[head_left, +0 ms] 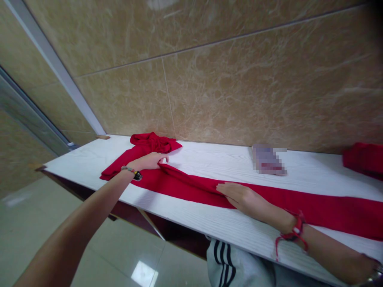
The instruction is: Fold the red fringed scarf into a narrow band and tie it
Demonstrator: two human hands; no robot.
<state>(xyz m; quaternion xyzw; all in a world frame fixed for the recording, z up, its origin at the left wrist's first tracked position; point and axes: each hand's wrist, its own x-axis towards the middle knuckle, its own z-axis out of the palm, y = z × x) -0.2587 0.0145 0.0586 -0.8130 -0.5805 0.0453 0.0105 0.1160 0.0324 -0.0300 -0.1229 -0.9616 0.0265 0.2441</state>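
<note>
Head view shows me a brown marbled wall (215,87) behind a long white table (209,159), its front edge above a glossy floor (104,247). Red cloth (284,203) runs lengthwise, bunched near the table's left end and leaving the picture at right. Bare tabletop flanks it toward wall and front edge; striped grey fabric (239,263) sits below that edge. My right hand (245,197) lies flat on the cloth, fingers extended; my left hand (151,160) pinches its raised edge. A blurred-out object (267,159) rests near the wall.
</note>
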